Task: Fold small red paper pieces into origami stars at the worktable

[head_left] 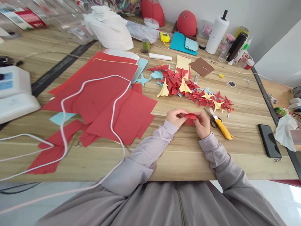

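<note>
Between my two hands is a small folded piece of red paper (191, 118), held just above the wooden table (181, 158). My left hand (176, 117) pinches its left side, and my right hand (202, 123) grips its right side. Fingers cover part of the folds. Just right of my right hand lie a yellow utility knife (222, 127) and scissors with black handles (212, 121). Beyond my hands spreads a heap of folded red paper stars (174, 81), mixed with cream paper stars (185, 86) and a few light blue ones (143, 80).
Red paper sheets (102, 81) are stacked on the left, with a white cable (113, 111) looped across them. A black phone (269, 140) lies at the right. Toward the back stand a white bottle (217, 35), a yellow tape measure (164, 37) and blue paper (180, 42).
</note>
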Demonstrator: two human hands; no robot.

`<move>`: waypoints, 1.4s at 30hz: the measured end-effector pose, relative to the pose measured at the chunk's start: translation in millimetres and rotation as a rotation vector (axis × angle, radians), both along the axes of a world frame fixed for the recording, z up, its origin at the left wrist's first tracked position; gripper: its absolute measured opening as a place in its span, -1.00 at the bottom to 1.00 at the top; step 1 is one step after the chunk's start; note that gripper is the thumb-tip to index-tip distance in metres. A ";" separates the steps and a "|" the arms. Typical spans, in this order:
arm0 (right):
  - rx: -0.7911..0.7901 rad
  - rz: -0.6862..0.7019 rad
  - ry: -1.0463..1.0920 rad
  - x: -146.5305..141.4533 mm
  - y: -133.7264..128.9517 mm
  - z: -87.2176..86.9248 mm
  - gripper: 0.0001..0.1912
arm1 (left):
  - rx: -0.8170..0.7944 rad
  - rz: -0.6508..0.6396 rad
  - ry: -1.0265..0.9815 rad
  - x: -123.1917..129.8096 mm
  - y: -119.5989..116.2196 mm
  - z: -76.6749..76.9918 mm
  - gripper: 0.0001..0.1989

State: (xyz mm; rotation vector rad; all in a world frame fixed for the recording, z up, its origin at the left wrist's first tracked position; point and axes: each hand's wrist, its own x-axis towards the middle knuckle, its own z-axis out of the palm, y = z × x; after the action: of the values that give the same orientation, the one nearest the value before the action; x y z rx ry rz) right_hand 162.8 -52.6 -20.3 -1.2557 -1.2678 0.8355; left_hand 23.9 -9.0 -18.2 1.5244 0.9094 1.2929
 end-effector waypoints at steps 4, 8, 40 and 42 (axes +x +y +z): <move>0.017 0.016 -0.022 -3.6 -1.9 7.6 -0.84 | 0.030 -0.007 0.024 0.0 -0.7 0.6 -0.88; 0.017 0.022 -0.033 -5.3 -2.3 10.9 -0.85 | 0.056 0.009 0.052 0.0 -2.0 1.8 -0.87; -0.066 0.042 -0.071 -3.2 0.2 5.8 -0.85 | -0.024 -0.102 -0.076 -4.0 -4.4 12.7 -0.68; -0.082 0.041 0.027 -1.9 1.7 7.4 -0.83 | -0.191 -0.134 -0.169 -3.5 -2.1 9.8 -0.66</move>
State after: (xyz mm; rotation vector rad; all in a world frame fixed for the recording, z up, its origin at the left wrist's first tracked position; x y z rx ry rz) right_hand 160.9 -50.9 -12.8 -1.2832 -1.2523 0.9391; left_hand 20.4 -11.1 -8.4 1.2846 0.7845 1.1833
